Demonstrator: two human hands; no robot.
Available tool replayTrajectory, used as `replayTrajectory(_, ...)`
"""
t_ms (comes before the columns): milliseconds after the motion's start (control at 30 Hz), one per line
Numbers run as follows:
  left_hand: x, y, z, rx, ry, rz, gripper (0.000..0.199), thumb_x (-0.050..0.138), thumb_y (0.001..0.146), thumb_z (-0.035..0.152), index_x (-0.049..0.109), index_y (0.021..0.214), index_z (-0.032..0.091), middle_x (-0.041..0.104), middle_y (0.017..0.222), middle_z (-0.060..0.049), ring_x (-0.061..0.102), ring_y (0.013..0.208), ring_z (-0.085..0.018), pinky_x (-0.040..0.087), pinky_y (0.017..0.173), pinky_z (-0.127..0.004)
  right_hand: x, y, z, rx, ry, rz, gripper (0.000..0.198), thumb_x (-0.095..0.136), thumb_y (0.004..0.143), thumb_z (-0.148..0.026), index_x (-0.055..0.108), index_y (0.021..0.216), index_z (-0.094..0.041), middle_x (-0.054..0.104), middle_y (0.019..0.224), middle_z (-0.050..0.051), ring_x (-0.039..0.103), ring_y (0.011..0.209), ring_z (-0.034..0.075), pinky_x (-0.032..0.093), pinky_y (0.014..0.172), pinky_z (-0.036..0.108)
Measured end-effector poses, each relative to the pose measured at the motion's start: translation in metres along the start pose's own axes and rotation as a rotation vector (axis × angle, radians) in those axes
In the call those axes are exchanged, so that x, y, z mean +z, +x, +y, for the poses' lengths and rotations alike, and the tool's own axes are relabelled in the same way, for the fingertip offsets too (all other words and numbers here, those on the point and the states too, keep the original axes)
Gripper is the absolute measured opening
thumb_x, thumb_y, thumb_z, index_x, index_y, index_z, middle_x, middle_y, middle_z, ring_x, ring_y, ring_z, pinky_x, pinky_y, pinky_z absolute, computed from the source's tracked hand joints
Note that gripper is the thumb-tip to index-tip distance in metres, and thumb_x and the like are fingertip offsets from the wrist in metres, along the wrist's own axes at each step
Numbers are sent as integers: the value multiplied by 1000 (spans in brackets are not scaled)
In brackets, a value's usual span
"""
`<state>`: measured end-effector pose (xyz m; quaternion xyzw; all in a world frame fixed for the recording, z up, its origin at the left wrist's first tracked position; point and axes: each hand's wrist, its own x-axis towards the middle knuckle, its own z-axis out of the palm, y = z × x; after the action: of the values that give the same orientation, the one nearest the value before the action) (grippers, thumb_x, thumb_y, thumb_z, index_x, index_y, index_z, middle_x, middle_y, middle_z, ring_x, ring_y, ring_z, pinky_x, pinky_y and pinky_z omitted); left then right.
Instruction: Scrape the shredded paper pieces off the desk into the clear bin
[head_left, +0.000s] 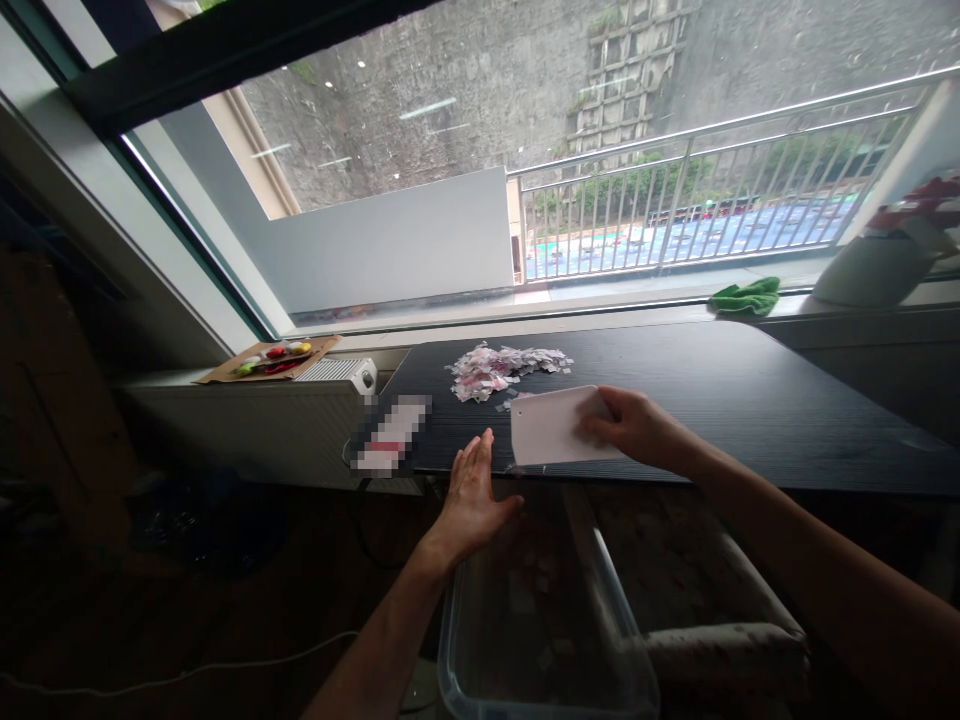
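Observation:
My right hand [634,425] grips the right end of a flat white scraper-like sheet [551,428], which is tilted at the front edge of the dark table [675,380]. My left hand [472,498] is open at the table edge, left of the sheet, with fingers stretched forward and thumb apart. A pile of small paper scraps [495,370] lies on the table beyond the sheet, and a few loose scraps are near its far edge. Below both hands stands a clear plastic bin [450,650] with some scraps dimly visible inside.
A pixelated item [394,435] is at the table's left end. A radiator [345,373] with cardboard [225,370] on it stands further left. A green cloth [746,297] and a white pot [870,270] sit along the window sill. A cushioned seat [720,640] is right of the bin.

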<state>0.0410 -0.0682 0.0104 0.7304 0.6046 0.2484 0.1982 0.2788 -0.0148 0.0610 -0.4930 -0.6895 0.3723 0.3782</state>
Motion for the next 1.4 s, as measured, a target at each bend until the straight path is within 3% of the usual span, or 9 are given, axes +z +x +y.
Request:
replayTrajectory(200,-1,-1,3,-16,0,-7,92,70,66,23,26,145,8,34,151,-21,23,144,-32,17,119,-52,-2,-6,-1,-25,-81,-39,15,67,66,-31,59,67,-19,56,55,-3,49,51,12,40,47,23)
replayTrajectory(367,-3,0,8,-40,6,-20,91,69,66,21,26,145,8,32,152,-20,23,144,-31,16,119,-50,-1,-9,-3,-63,-57,34,16,69,67,-32,59,70,-19,60,59,-2,52,55,13,43,52,25)
replayTrajectory(500,-5,0,11,-34,9,-14,91,70,65,20,26,145,8,35,150,-20,25,143,-32,19,118,-49,-1,-9,-5,-39,-29,-33,19,70,65,-34,60,69,-18,58,56,-3,50,52,12,41,48,24)
replayTrajectory(567,-6,1,14,-14,14,19,81,70,66,18,36,139,14,43,145,-17,31,140,-32,22,116,-51,-7,-9,-5,-26,4,-22,20,71,64,-35,60,69,-18,59,56,-3,52,52,13,42,47,24)
replayTrajectory(667,-6,1,22,10,62,43,44,68,68,15,58,111,19,55,132,-11,40,133,-31,27,113,-52,-20,-7,-2,-4,23,85,20,72,64,-34,61,70,-19,63,60,-1,57,54,14,45,49,25)
replayTrajectory(733,-7,3,27,28,103,48,20,67,70,13,62,88,20,60,122,-9,46,126,-29,31,109,-50,-29,-7,3,16,9,144,18,72,64,-33,61,70,-19,64,61,0,58,55,15,46,49,26)
replayTrajectory(833,-8,7,30,58,127,66,7,64,73,13,61,74,20,63,106,-6,54,113,-25,39,102,-45,-40,-7,10,56,-4,180,15,72,64,-30,62,70,-21,65,62,1,59,55,15,47,49,26)
replayTrajectory(1100,-22,7,29,93,149,47,14,55,81,15,65,72,18,65,89,-6,58,95,-22,46,89,-38,-48,-13,11,181,17,223,7,69,67,-21,62,69,-21,67,65,1,61,58,15,49,53,27)
replayTrajectory(1400,-27,-18,49,159,186,-62,18,56,82,19,74,82,24,69,89,-4,59,96,-23,34,104,-48,-36,10,24,130,-84,344,7,68,70,-23,62,73,-20,62,63,0,57,56,15,46,52,27)
